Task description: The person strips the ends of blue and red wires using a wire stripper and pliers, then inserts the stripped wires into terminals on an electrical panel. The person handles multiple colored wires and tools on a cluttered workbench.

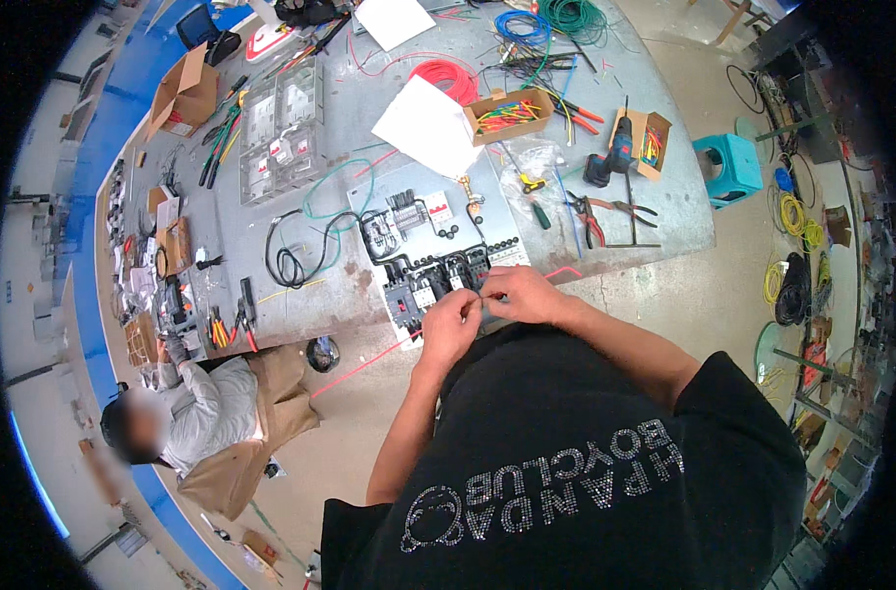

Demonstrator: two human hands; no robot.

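My left hand (451, 324) and my right hand (523, 295) meet at the table's near edge, both closed with fingertips pinched together. A thin red wire (364, 367) trails from beside my left hand down over the floor, and a red end shows beyond my right hand; the part between my fingers is hidden. Just past my hands lies a light metal mounting plate (438, 242) with electrical parts. It carries a dark breaker (403, 304), contactors (424, 298) with black wires, and a white breaker with red switches (438, 208). My hands cover part of its near edge.
Pliers (593, 221), a cordless drill (620, 147) and a box of coloured sleeves (507, 116) lie to the right. Clear plastic enclosures (283, 133) and a black cable coil (289, 264) are left. A person in grey (217, 403) works at left. A teal stool (728, 169) stands right.
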